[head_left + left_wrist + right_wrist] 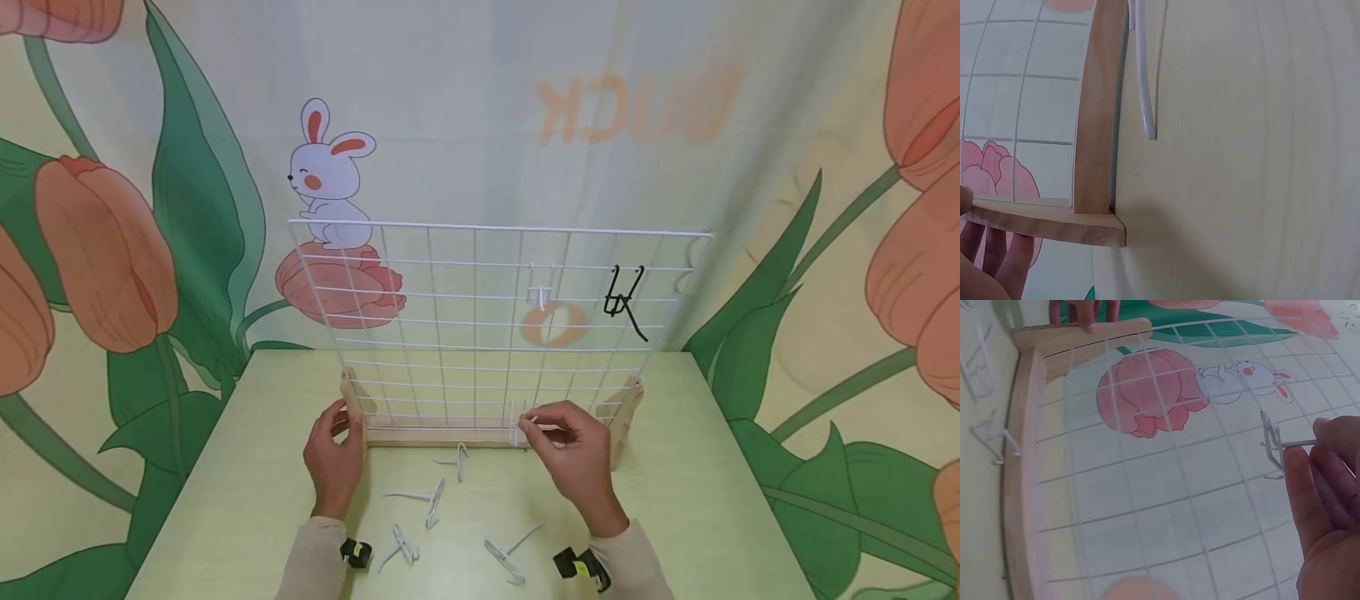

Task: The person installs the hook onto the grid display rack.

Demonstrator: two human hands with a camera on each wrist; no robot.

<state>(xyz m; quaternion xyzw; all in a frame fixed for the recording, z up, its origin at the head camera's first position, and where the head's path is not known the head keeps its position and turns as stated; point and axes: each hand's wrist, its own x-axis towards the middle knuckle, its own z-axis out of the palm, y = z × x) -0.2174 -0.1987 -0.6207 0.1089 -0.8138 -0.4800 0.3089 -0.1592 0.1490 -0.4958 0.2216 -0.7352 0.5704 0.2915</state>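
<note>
A white wire grid panel (475, 296) stands upright in a wooden base (427, 438). My left hand (335, 462) grips the base's left wooden side piece (1054, 227), thumb on one face and fingers on the other. My right hand (577, 457) pinches a white wire hook (1274, 445) by its straight prong, between thumb and fingers. That hook is in front of the grid's lower right part; whether it touches the wires I cannot tell. Higher on the grid hang another white hook (540, 297) and a black hook (619, 303).
Several loose white hooks lie on the pale table in front of the base, among them one near the base (460, 461) and one at the front right (504, 558). A right wooden side piece (624, 421) supports the grid. Behind hangs a printed curtain (450, 108).
</note>
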